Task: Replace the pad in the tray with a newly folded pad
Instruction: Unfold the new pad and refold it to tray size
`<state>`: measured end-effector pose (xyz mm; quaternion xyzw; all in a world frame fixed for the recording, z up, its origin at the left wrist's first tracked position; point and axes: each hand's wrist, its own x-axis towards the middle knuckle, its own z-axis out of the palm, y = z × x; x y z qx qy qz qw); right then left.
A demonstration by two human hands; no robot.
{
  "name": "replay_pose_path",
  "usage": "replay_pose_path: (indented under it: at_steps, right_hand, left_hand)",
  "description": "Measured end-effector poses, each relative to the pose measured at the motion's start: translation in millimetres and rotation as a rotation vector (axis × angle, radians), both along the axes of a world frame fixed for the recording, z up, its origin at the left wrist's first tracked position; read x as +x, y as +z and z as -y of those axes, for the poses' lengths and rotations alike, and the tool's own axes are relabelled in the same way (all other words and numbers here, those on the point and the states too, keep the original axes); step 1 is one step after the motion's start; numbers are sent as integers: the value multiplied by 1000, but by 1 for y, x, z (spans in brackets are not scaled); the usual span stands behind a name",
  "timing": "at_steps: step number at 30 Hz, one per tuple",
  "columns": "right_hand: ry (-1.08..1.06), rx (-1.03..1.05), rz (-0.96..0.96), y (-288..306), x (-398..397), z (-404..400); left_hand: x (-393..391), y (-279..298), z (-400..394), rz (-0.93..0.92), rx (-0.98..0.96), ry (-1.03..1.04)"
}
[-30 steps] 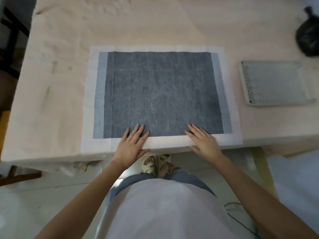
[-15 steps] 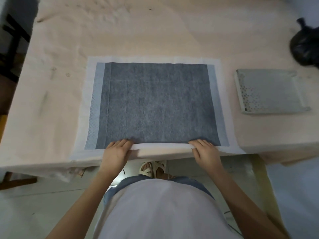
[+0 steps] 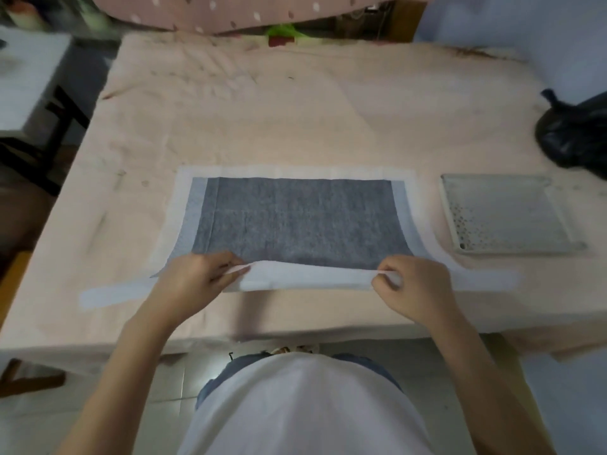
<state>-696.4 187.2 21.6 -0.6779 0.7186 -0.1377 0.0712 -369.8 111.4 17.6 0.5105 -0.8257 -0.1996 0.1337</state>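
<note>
A large pad (image 3: 295,221) with a dark grey middle and white border lies spread on the table. Its near edge is lifted off the table and turned toward the far side, showing the white underside. My left hand (image 3: 197,274) pinches that lifted edge left of centre. My right hand (image 3: 414,287) pinches the same edge right of centre. The grey tray (image 3: 502,213) sits flat on the table to the right of the pad, with no pad in it.
A black plastic bag (image 3: 578,133) lies at the table's far right edge, behind the tray. The table (image 3: 295,110) wears a pale pink cloth. Pink spotted fabric (image 3: 249,9) lies beyond the far edge. A white stand (image 3: 26,77) sits at left.
Both hands went from lying flat on the pad's near edge to pinching it, then lifted it and carried it away from me over the grey middle. The camera tilted up.
</note>
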Motion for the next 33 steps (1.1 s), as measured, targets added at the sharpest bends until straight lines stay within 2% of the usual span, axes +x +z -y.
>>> replay_pose_path:
  at_steps: [3,5,11,15,19,25,33]
  right_hand:
    - [59,-128,-13,30,0,9]
    - [87,-228,4,56,2,13]
    - [102,-460,-19,137,5,26]
    - [105,-544,-51,168,2,61]
    - [85,-399,-111,170,-5,111]
    - [90,-136,-254,131,-26,186]
    - [141,278,-326,74,-37,259]
  left_hand:
    - [1,32,10,-88,195,22]
    - [4,61,14,-214,253,-2]
    - [16,140,33,-404,200,-109]
    - [12,165,75,-400,166,-106]
    - [-5,167,128,-211,156,-25]
    - [-37,143,180,85,158,-53]
    - [-70,82,241,319,263,39]
